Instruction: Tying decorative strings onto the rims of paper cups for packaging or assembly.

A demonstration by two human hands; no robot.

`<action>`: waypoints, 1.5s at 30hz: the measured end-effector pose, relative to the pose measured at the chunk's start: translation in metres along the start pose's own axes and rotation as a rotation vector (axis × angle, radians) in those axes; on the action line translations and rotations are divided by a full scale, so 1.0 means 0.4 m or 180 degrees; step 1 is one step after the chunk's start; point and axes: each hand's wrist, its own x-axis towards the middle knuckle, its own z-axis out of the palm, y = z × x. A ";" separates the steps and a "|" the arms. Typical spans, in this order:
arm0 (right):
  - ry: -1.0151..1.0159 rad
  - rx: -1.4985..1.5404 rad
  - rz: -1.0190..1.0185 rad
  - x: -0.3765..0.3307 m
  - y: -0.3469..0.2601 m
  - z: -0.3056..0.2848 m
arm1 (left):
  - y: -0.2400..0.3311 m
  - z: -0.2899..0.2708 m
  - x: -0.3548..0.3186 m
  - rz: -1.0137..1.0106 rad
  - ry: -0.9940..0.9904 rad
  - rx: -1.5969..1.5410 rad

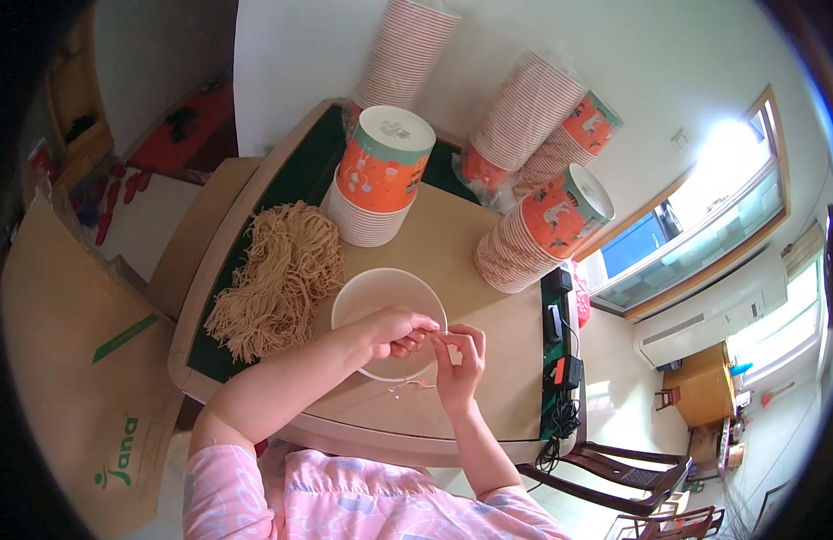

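A white paper tub (387, 278) stands open side up on the table in front of me. Over its right rim, my left hand (401, 332) and my right hand (461, 362) meet with fingertips pinched together. Whatever lies between them is too small to make out; it may be a thin strand at the rim. Below the tub, a short light-coloured cord (414, 385) with small bits beside it lies on the table. A heap of beige cords (283, 279) sits to the left of the tub.
Behind the tub rises a stack of orange and white tubs (380, 180); another stack (551, 216) stands to its right. Wrapped tub stacks (524, 117) line the wall. Black adapters and cables (560, 373) run along the table's right edge. A cardboard box (83, 360) is at left.
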 end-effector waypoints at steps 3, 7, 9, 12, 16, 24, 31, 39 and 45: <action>0.0038 -0.0327 -0.0549 -0.007 0.011 -0.004 | 0.001 0.003 -0.003 0.0015 0.0054 0.0085; -0.0190 0.0192 0.0350 -0.012 0.014 -0.010 | 0.008 0.013 -0.010 0.0031 0.0007 0.0204; -0.0246 0.0589 0.0682 -0.011 0.025 -0.010 | 0.003 0.007 -0.005 0.0106 -0.0088 0.0202; -0.0303 0.1266 0.1199 -0.003 0.021 -0.016 | 0.009 0.012 -0.013 0.0128 -0.0164 0.0294; -0.0299 0.1758 0.1437 -0.002 0.027 -0.016 | 0.003 0.014 -0.008 0.0191 -0.0192 0.0265; -0.0429 0.1208 0.1002 -0.003 0.011 -0.019 | 0.004 0.025 -0.019 0.0280 0.0127 0.0347; -0.0386 0.1993 0.1578 0.000 0.024 -0.015 | -0.038 0.025 -0.025 0.1927 0.0602 0.2244; -0.0253 0.1924 0.1547 -0.026 0.042 0.003 | -0.051 0.057 -0.061 0.2105 0.0831 0.2037; -0.0260 0.2139 0.1792 -0.026 0.024 0.002 | -0.053 0.062 -0.080 0.1948 0.0887 0.2965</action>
